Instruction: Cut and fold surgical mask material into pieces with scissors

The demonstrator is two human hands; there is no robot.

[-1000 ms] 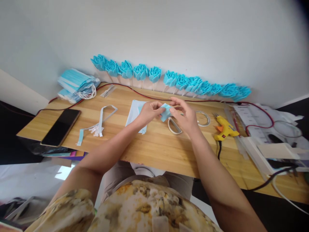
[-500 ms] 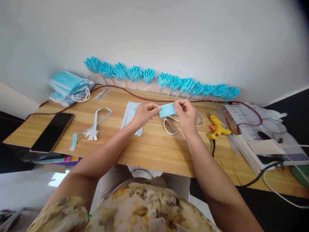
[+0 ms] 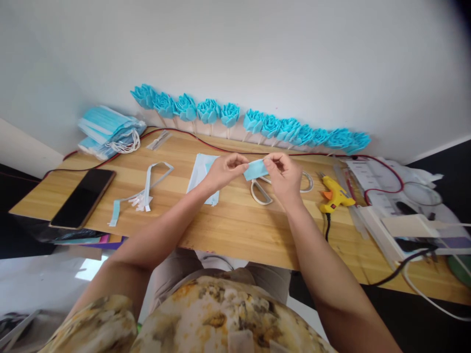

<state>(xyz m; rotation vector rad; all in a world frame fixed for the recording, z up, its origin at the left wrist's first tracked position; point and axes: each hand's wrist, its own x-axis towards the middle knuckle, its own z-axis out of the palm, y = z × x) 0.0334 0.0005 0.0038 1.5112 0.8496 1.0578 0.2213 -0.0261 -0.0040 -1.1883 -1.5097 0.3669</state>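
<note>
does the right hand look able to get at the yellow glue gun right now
Probably yes: the yellow glue gun lies nearby to its right, with just a low-lying scissors loop between, though the right hand is pinching the light-blue piece.

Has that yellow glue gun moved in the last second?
No. Against the scissors on the wooden table, the glue gun lies in the same spot, pointing the same way; only the whole view has shifted.

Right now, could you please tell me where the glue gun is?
In the head view, the yellow glue gun lies on the wooden table, right of the scissors and the right hand.
</note>
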